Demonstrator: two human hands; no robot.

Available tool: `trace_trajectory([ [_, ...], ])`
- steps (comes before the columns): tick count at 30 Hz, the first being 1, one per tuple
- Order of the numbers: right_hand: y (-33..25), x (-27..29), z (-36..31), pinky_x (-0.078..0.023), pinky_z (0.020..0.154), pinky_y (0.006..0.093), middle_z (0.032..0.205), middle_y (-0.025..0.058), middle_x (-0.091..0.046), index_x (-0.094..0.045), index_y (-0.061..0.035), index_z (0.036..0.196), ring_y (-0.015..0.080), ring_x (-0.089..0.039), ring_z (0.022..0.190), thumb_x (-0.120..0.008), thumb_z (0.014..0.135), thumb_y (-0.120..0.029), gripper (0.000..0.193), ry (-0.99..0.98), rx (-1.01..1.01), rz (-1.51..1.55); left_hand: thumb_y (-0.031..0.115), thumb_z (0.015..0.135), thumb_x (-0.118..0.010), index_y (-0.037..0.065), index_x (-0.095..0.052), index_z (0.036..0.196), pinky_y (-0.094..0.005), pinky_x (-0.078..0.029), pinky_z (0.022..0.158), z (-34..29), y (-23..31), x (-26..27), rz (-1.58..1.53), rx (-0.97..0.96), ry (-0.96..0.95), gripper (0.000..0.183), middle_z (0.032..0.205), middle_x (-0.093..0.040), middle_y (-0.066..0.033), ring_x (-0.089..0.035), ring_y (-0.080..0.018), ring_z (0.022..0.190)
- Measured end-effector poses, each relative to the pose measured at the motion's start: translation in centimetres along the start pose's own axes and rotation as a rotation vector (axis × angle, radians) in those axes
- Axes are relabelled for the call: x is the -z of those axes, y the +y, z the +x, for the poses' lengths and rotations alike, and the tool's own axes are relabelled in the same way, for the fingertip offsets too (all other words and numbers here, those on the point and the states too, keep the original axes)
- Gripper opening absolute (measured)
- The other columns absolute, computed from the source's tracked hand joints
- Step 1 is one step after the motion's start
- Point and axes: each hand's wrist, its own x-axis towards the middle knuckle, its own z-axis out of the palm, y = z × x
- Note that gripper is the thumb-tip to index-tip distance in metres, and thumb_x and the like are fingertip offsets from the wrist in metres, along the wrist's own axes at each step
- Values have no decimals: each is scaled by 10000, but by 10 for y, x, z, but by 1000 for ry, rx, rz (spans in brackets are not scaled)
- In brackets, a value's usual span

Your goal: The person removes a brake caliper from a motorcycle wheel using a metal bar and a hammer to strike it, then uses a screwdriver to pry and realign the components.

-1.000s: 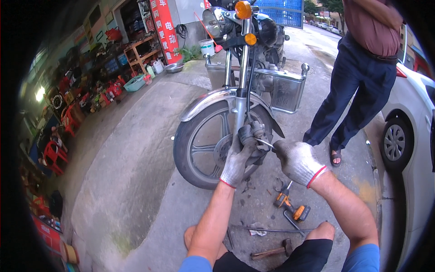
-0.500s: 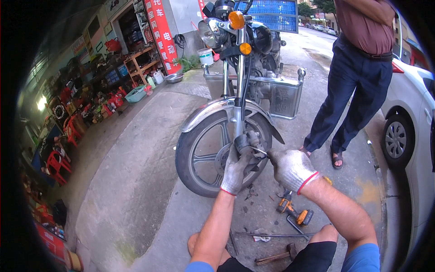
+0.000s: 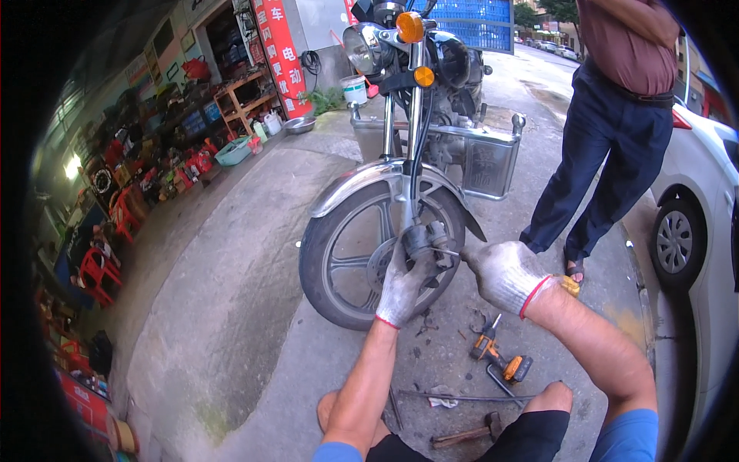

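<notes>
A motorcycle's front wheel (image 3: pixel 327 266) stands before me, with a dark brake caliper (image 3: pixel 420 240) low on the fork beside its disc. My left hand (image 3: pixel 402 289), in a whitish, soiled work glove with a red cuff, is closed around the caliper's lower part. My gloved right hand (image 3: pixel 508 273) grips a screwdriver. Its thin metal shaft (image 3: pixel 446 252) reaches left to the caliper, and a yellow handle end (image 3: pixel 570 286) shows behind the glove. Exactly where the tip meets the caliper is hard to make out. The fingertips of my left hand are partly hidden.
On the concrete below lie an orange-black cordless drill (image 3: pixel 500 358), a hammer (image 3: pixel 469 436), a long bar (image 3: pixel 462 397) and a crumpled rag (image 3: pixel 443 401). A person in dark trousers (image 3: pixel 608 162) stands at right, near a white car (image 3: pixel 704 177). Cluttered workshop shelves (image 3: pixel 242 100) are at left.
My right hand has shifted slightly right and up, bringing the screwdriver's shaft closer to level. My left hand stays on the caliper. The whole view has tilted a little.
</notes>
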Motion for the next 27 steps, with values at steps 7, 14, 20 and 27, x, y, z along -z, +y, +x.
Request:
trace_trajectory([
  [7, -2, -21, 0, -529, 592, 415, 742, 161, -631, -598, -58, 1030, 332, -674, 728, -588, 808, -44, 223, 97, -31, 110, 74, 903, -560, 8, -447, 1357, -271, -538, 758, 8, -5, 9, -86, -13, -15, 472, 1062, -608, -55, -622, -129, 890],
  [14, -4, -2, -2, -527, 606, 431, 755, 144, -622, -517, -105, 1333, 329, -651, 692, -564, 749, -13, 593, 178, 18, 136, 173, 898, -582, 35, -531, 1306, -275, -516, 603, 11, 17, 10, 166, -74, 48, 433, 950, -646, -84, -633, -131, 775],
  [20, -9, 15, -1, -519, 615, 405, 746, 126, -614, -481, -105, 1392, 299, -648, 689, -552, 759, 51, 656, 127, 24, 60, 232, 904, -558, -32, -631, 1109, -329, -488, 761, 25, 29, 14, 459, -59, 66, 342, 868, -681, -162, -641, -202, 839],
  [27, -16, 0, -1, -532, 632, 447, 787, 168, -644, -498, -151, 1383, 341, -661, 724, -538, 807, -5, 595, 165, -33, 170, 295, 895, -577, -16, -623, 1162, -348, -486, 808, 25, 33, 14, 518, -17, 119, 413, 908, -688, -198, -658, -239, 884],
])
